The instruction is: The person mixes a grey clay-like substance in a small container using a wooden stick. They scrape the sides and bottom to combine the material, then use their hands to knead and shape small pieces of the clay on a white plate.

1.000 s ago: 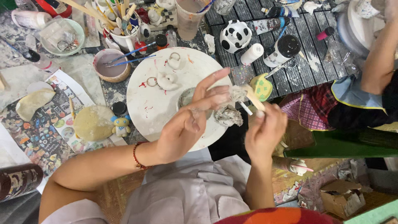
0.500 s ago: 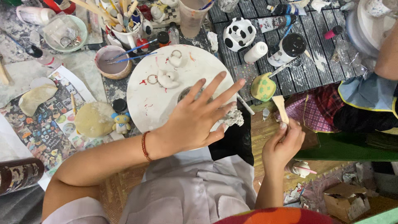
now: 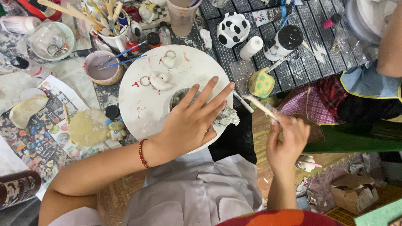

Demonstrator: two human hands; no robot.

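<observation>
We find the left hand (image 3: 188, 125) splayed open over a grey lump (image 3: 226, 117) at the white board's (image 3: 142, 100) four-o'clock edge, right hand (image 3: 287, 140) pinching a wooden stick (image 3: 259, 106); a nudge could drop the lump.

Single head-worn view, looking steeply down from close above lap and table edge; round white board (image 3: 146, 104) at centre, table stretching to twelve o'clock, floor at five o'clock.
</observation>
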